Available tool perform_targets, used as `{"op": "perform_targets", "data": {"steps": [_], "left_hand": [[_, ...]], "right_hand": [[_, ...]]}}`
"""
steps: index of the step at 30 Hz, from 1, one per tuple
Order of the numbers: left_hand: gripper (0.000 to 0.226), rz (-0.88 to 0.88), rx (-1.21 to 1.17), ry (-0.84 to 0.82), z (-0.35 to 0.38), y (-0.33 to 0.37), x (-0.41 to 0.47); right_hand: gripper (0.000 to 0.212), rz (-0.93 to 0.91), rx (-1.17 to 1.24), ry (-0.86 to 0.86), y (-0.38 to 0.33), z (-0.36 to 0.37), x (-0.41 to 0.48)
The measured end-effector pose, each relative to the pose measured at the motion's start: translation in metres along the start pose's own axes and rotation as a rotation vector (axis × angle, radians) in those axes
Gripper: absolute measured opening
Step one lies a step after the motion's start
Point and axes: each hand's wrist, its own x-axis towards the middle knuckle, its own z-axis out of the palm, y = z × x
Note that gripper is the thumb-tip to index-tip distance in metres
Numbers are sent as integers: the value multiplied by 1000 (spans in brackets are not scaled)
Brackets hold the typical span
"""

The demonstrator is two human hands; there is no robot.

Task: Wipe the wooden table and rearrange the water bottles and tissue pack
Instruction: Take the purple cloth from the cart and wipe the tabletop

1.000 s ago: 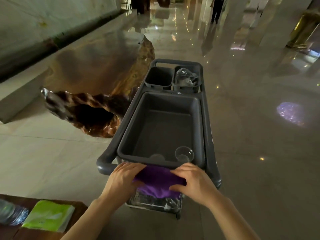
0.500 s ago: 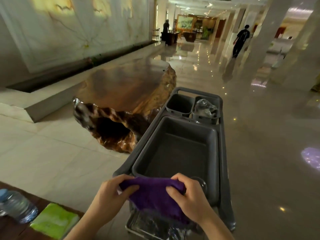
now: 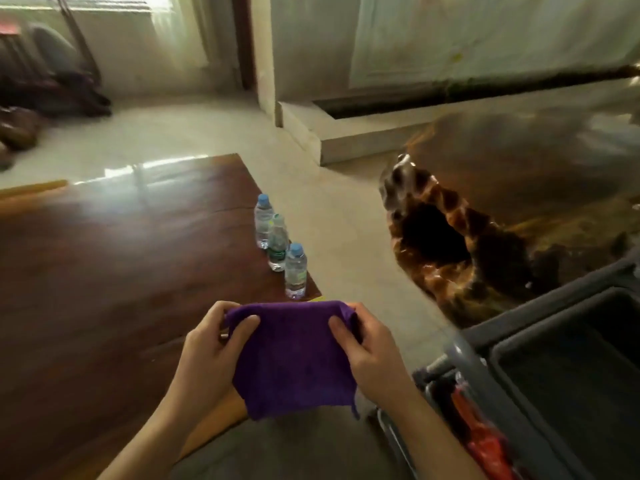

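A purple cloth [image 3: 294, 358] hangs spread between my hands over the near right corner of the dark wooden table [image 3: 121, 271]. My left hand [image 3: 211, 351] pinches its upper left edge and my right hand [image 3: 370, 348] pinches its upper right edge. Three water bottles stand in a row along the table's right edge: a far one with a blue cap [image 3: 263, 220], a middle one with a green label [image 3: 278, 242] and a near one with a blue cap [image 3: 295, 270]. A sliver of the green tissue pack [image 3: 317, 299] shows just above the cloth; the rest is hidden.
A grey service cart [image 3: 554, 358] with a deep tub stands at the right, close to my right arm. Beyond it lies a large glossy carved wood slab [image 3: 485, 237]. A pale stone step [image 3: 346, 140] and wall rise behind. Dark bags [image 3: 52, 95] sit at far left.
My view has swung left from the cart to the wooden table. Both hands have lifted the purple cloth off the cart's edge and hold it spread over the table corner.
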Motion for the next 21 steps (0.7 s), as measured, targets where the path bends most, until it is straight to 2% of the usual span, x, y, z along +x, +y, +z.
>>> {"op": "perform_targets", "data": {"steps": [3,9,14,18,21], "left_hand": [[17,-133,-8,148,-47,-38,-25],[35,-395,-64,287,-111,-123,-80],[10,-495,88,347,-129,-182,-99],[4,-534,181,310,-123,-216,-96],[10,-563,171,273,-117,-236,-86]], "right_hand": [[13,23,11,-131,13,68,17],[19,110,-30,-298,54,180,19],[19,173,-121,-332,89,242,15],[22,217,-178,-321,118,271,17],[23,249,-206,-291,138,282,24]]}}
